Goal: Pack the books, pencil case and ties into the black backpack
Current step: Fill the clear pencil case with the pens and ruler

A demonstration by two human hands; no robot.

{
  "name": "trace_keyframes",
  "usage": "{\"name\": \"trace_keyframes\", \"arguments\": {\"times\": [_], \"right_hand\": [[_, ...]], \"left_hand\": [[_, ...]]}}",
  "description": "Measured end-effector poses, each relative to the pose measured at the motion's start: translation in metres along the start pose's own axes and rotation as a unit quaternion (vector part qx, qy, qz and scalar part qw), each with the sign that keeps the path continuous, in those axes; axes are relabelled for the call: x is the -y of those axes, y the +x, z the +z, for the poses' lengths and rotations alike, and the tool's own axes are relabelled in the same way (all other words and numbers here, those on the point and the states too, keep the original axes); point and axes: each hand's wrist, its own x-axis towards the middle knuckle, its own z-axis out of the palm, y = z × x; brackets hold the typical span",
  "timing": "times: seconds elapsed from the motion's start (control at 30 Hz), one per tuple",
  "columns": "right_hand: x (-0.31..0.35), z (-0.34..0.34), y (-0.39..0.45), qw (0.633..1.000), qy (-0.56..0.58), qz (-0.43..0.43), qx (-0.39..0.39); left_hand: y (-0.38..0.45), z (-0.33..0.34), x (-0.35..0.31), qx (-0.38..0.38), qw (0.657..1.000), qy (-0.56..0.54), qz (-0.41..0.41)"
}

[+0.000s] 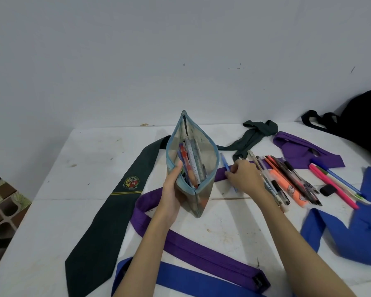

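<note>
Packing has barely begun, as I judge it; the black backpack (364,116) sits at the far right edge of the table (51,221), well apart from my hands, and nothing I can see has gone into it; I see no books at all. My left hand (173,189) grips the pencil case (193,166) by its left rim, mouth gaping toward me, a ruler and pens inside; its long axis runs away from me, far tip raised. My right hand (243,177) pinches a blue pen (225,165) lying just beside the case, pointing roughly away from me; more pens (287,179) lie loose to its right. The green tie (107,211), purple tie (201,251) and blue tie (351,232) lie sprawled, unfolded, still to pack.
</note>
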Motion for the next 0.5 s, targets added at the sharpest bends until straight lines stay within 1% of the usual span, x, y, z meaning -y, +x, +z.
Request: {"name": "trace_keyframes", "arguments": {"times": [0.07, 0.1, 0.17, 0.2, 0.23, 0.27, 0.3, 0.33, 0.37, 0.43, 0.5], "right_hand": [[0.004, -0.011, -0.002, 0.988, 0.144, 0.0, -0.054], [0.009, -0.021, -0.007, 0.968, 0.233, 0.002, -0.094], [0.024, -0.048, -0.02, 0.9, 0.407, -0.017, -0.156], [0.033, -0.061, -0.028, 0.865, 0.47, -0.043, -0.174], [0.042, -0.073, -0.037, 0.836, 0.511, -0.073, -0.185], [0.05, -0.082, -0.044, 0.818, 0.533, -0.1, -0.189], [0.057, -0.089, -0.052, 0.811, 0.542, -0.124, -0.182], [0.064, -0.093, -0.057, 0.814, 0.539, -0.142, -0.163], [0.071, -0.093, -0.062, 0.826, 0.526, -0.155, -0.133], [0.081, -0.084, -0.066, 0.868, 0.462, -0.17, -0.059], [0.087, -0.069, -0.064, 0.917, 0.349, -0.19, 0.007]], "left_hand": [[-0.001, 0.0, -0.001, 0.001, 1.0, -0.009, 0.003], [-0.002, 0.0, -0.001, 0.003, 1.0, -0.01, 0.005], [-0.001, -0.001, -0.001, 0.008, 1.0, -0.004, 0.005], [-0.001, 0.0, -0.002, 0.01, 1.0, -0.001, 0.006], [-0.001, 0.0, -0.002, 0.011, 1.0, 0.001, 0.008], [-0.001, 0.0, -0.002, 0.011, 1.0, 0.002, 0.009], [-0.001, 0.001, -0.002, 0.011, 1.0, 0.003, 0.008], [-0.001, 0.002, -0.002, 0.009, 1.0, 0.004, 0.007], [-0.002, 0.003, -0.002, 0.006, 1.0, 0.004, 0.007], [-0.003, 0.004, -0.002, 0.003, 1.0, 0.006, 0.012], [-0.004, 0.004, -0.002, 0.005, 1.0, 0.012, 0.022]]}}
